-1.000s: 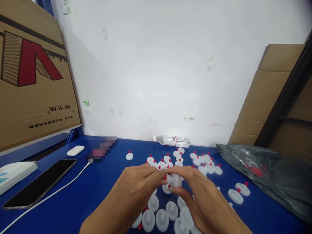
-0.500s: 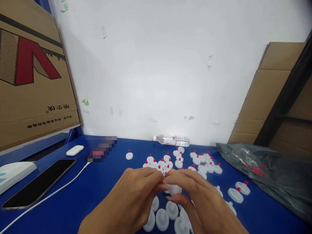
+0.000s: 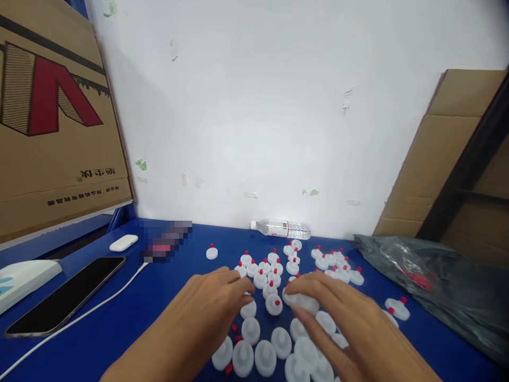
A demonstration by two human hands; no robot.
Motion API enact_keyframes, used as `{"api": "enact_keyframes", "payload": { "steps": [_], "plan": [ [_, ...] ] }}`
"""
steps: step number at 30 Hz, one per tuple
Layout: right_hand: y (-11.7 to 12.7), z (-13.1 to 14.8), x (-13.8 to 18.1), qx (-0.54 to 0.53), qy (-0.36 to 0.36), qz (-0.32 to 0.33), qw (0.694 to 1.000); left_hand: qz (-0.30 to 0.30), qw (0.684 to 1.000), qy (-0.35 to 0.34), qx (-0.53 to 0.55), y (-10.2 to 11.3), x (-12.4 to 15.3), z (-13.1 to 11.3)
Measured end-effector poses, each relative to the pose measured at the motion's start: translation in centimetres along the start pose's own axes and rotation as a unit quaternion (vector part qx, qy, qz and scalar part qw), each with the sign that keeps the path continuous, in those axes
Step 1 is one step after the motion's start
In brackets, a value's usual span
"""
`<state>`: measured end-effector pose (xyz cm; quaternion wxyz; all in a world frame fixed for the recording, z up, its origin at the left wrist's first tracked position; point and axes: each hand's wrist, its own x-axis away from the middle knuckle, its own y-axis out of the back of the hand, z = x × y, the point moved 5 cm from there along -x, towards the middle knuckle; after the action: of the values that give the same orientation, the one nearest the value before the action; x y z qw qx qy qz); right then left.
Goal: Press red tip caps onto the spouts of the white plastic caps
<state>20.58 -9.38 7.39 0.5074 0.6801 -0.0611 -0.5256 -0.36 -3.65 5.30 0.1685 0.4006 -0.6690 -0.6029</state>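
Many white round caps lie on the blue table (image 3: 167, 302). Those farther back (image 3: 274, 277) carry red plugs, and the near ones (image 3: 265, 358) are plain white. A few loose red plugs (image 3: 234, 329) lie by the near caps. My left hand (image 3: 207, 307) is low over the table with its fingers curled, the fingertips touching a white cap (image 3: 248, 309). My right hand (image 3: 338, 313) is beside it, its fingers bent over another white cap (image 3: 304, 302) and gripping it.
A black phone (image 3: 66, 294) with a white cable (image 3: 119, 289) lies at the left beside a white earbud case (image 3: 123, 242). A water bottle (image 3: 281, 229) lies by the wall. A black plastic bag (image 3: 433, 281) is at the right, and cardboard boxes (image 3: 55, 122) stand on both sides.
My hands were joined above the table on one white cap. They have moved apart and dropped onto the caps, left hand to the left, right hand to the right.
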Motion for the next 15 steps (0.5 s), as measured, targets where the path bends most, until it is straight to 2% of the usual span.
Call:
{"api": "enact_keyframes", "payload": {
  "steps": [3,6,10,15],
  "plan": [
    [0.0,-2.3,0.5,0.023,-0.054,0.049,0.997,0.024,0.998,0.053,0.002,-0.6,1.4,1.9],
    [-0.5,-4.6,1.4,0.038,-0.104,0.081,0.990,0.025,0.998,0.060,0.003,-0.9,2.5,2.3],
    [-1.2,-6.6,2.7,0.044,-0.131,0.055,0.989,0.037,0.997,0.072,-0.013,-1.6,2.6,2.2],
    [-2.5,-7.0,3.6,0.025,-0.124,0.053,0.991,0.053,0.991,0.117,-0.037,-2.6,2.5,3.1]
  ]
}}
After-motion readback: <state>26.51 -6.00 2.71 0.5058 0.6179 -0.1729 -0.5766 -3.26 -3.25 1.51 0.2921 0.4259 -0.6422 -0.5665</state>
